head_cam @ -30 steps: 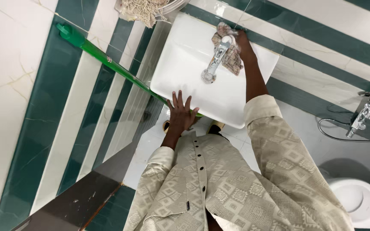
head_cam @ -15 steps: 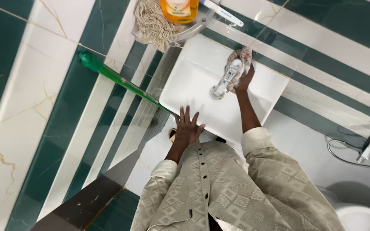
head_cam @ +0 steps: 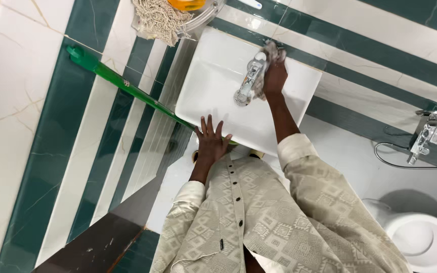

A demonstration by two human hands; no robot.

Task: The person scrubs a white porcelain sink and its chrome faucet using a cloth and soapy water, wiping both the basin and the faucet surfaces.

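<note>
Since half a second ago the right hand [head_cam: 275, 76] has slid the cloth [head_cam: 269, 50] from the tap's far side round to its near flank, so the rag now sits mostly hidden under the palm, with only a crumpled corner showing at the back rim of the sink [head_cam: 213, 81]. That hand's fingers are clenched on the cloth and pressed against the chrome tap [head_cam: 249, 81], which stands at the rear of the basin. Judging from this, the wiping is working its way around the tap body, the back part covered and the spout side next

Left hand [head_cam: 211, 140] has barely shifted: it lies flat on the sink's front edge, fingers spread and released, gripping nothing, just beside the green mop handle [head_cam: 122, 83] that leans across the striped wall tiles to the basin's corner. Above the sink a glass shelf [head_cam: 206, 17] carries a pale string mop head [head_cam: 155, 17] and an orange bottle [head_cam: 185, 4]. A toilet [head_cam: 426, 240] shows at lower right
</note>
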